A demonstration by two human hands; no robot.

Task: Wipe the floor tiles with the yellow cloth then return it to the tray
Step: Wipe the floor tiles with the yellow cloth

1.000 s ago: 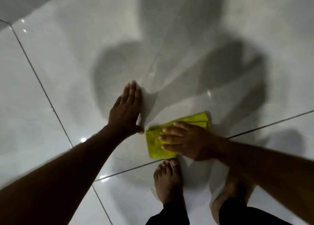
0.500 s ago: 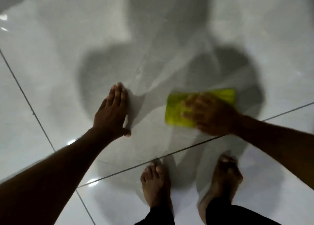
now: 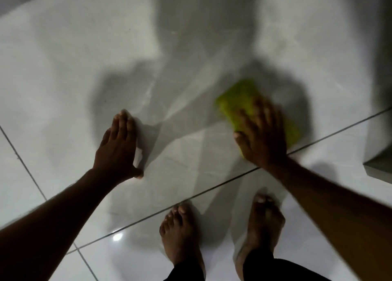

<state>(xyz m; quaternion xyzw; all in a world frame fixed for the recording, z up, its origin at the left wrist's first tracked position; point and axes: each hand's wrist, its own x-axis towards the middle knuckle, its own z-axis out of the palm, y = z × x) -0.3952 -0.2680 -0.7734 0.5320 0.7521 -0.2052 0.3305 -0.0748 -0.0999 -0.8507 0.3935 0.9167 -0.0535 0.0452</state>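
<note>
The folded yellow cloth [image 3: 239, 99] lies flat on the glossy white floor tiles [image 3: 84, 72], right of centre, just beyond a grout line. My right hand [image 3: 259, 136] presses down on its near half with the fingers spread; both are blurred by motion. My left hand [image 3: 117, 147] rests flat on the tile to the left, fingers together, holding nothing. No tray is in view.
My two bare feet [image 3: 182, 236] stand on the near tile just behind the grout line [image 3: 212, 187]. A grey ledge or step corner [image 3: 379, 170] juts in at the right edge. Dark shadows of my body fall across the tile ahead.
My right hand has slid the cloth to the right and farther from my feet, turning it to a diagonal. My left hand has stayed planted on the tile.
</note>
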